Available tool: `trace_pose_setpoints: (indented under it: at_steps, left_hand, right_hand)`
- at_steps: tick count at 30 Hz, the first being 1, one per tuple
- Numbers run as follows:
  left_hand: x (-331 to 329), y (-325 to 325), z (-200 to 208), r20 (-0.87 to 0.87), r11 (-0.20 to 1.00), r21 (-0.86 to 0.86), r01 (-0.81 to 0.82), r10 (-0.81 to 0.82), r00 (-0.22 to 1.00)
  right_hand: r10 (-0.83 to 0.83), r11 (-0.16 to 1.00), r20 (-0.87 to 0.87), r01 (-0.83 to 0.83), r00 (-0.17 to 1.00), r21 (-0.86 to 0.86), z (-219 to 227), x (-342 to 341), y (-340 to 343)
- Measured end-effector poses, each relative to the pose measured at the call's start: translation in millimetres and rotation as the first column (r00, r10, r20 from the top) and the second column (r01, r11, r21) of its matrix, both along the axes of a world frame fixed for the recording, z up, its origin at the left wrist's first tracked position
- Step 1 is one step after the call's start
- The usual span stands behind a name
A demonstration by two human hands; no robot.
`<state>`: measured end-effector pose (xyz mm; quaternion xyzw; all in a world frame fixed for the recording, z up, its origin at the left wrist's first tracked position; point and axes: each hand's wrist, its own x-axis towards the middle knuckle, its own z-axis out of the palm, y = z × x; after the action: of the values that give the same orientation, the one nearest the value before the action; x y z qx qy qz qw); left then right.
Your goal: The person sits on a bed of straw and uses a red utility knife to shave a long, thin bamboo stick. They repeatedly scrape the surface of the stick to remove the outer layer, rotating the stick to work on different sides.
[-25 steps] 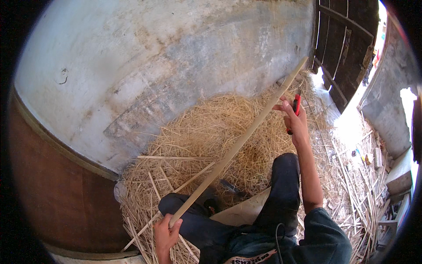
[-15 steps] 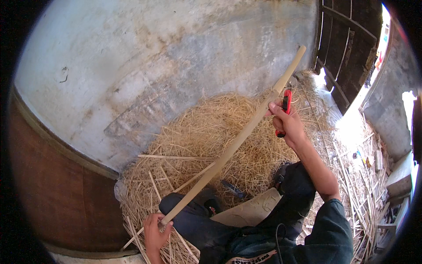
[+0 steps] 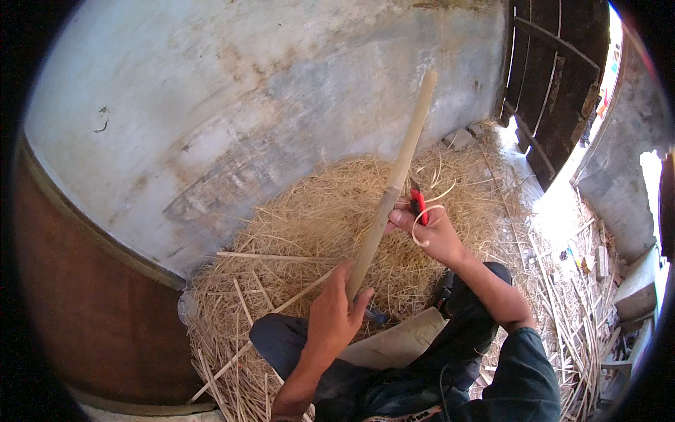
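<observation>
A long pale bamboo strip (image 3: 411, 133) slants up and away in front of my lap, with a darker node partway along. My left hand (image 3: 332, 313) is closed around its lower part. In my right hand (image 3: 437, 238) is a red utility knife (image 3: 419, 205), blade upward, close beside the strip near the node. The right thumb and fingertips also touch the strip there. A thin curled shaving (image 3: 416, 235) hangs by the right hand, and finer curls show near the blade. The knife handle's lower part is hidden in my palm.
Straw-like shavings (image 3: 302, 218) cover the floor, with loose bamboo strips (image 3: 278, 257) at left and more at right. A beige sheet (image 3: 401, 341) lies between my legs, a dark blue tool (image 3: 377, 316) just beyond. Ahead stands a stained wall (image 3: 232, 126); a dark wooden door (image 3: 555, 77) is far right.
My left hand has moved up and right, now nearer the right hand. The strip has turned more upright, and the right hand has come lower and left. A curled shaving now shows by the knife.
</observation>
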<state>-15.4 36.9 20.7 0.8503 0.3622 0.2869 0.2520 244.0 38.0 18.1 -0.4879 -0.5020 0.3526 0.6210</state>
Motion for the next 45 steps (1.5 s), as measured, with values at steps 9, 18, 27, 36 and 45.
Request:
trace_pose_setpoints:
  at_steps: [9, 18, 27, 36, 45]
  left_hand:
    - [15.7, 39.8, -13.5, 0.102, 0.884, -0.318, 0.342, -0.326, 0.94]
    - [41.3, 95.8, -11.1, 0.214, 0.545, -0.736, 0.401, -0.376, 0.902]
    - [30.7, 110.7, -37.8, 0.272, 0.927, -0.361, 0.101, 0.001, 0.962]
    - [33.4, 97.9, -43.7, 0.216, 0.951, -0.289, 0.11, -0.047, 0.975]
    - [36.3, 86.0, -44.0, 0.236, 0.91, -0.366, 0.193, -0.11, 0.965]
  right_hand:
    - [-0.091, 0.991, 0.397, 0.123, 0.913, -0.055, 11.2, 35.5, -8.4]
    - [-0.195, 0.978, 0.641, 0.193, 0.742, 0.074, 4.5, 39.7, 9.5]
    - [-0.22, 0.946, 0.686, 0.322, 0.693, -0.022, 44.2, 46.6, 17.9]
    - [-0.239, 0.971, 0.609, 0.191, 0.756, 0.144, 38.0, 17.9, 43.6]
    - [-0.106, 0.99, 0.262, 0.126, 0.959, -0.058, -17.4, 8.2, 46.0]
